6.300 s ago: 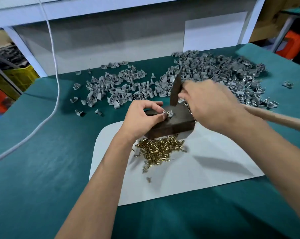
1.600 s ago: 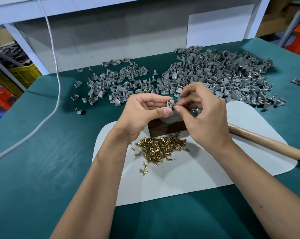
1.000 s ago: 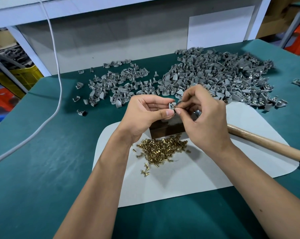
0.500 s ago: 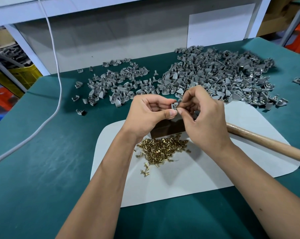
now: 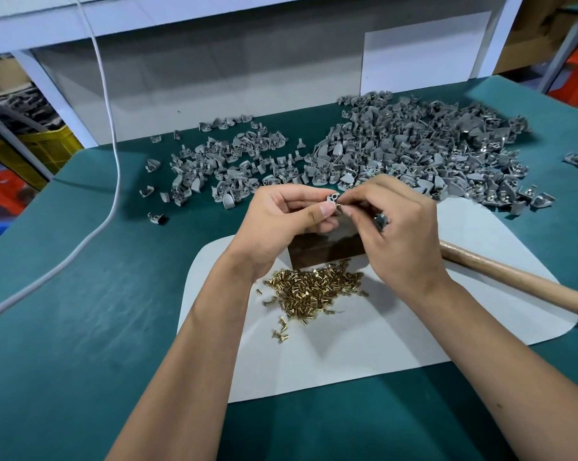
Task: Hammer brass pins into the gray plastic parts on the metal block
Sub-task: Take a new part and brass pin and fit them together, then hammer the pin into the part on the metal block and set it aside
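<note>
A single gray plastic part (image 5: pixel 333 198) sits pinched between the thumb and fingers of the left hand (image 5: pixel 281 224), raised above the metal block (image 5: pixel 327 247) rather than resting on it. The right hand (image 5: pixel 397 227) meets it from the other side, its fingertips (image 5: pixel 346 210) closed on what looks like a brass pin (image 5: pixel 337 204) at the part's hole; the pin is too small to make out clearly. The two hands are together, each clamped on its piece.

The step in hand appears to be seating a pin by finger, ahead of any hammering. The block lies on a white sheet (image 5: pixel 364 344) on the table (image 5: pixel 81 327), mostly hidden behind the hands, with the pile of brass pins (image 5: pixel 311 291) just in front of it. The hammer's wooden handle (image 5: pixel 513 284) lies to the right on the sheet, held by no one.

Next, judging from this, the part must go down on the block with the pin upright, the left hand steadying it, while the right hand lets go and takes up the hammer. Heaps of gray parts (image 5: pixel 397 151) lie beyond.
</note>
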The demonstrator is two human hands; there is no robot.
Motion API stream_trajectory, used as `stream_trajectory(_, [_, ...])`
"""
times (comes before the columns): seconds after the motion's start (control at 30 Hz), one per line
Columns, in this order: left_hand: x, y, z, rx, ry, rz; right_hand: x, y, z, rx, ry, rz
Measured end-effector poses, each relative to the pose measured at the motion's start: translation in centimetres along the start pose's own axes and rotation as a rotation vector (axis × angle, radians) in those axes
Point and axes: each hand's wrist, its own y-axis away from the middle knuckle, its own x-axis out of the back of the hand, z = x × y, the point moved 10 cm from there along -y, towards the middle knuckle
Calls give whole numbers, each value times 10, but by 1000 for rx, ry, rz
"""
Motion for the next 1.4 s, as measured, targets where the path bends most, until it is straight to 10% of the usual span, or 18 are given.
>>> stream_trajectory(1.4, [-23,6,30,-325,-591,225,-4,-1,29,-303,-32,-71])
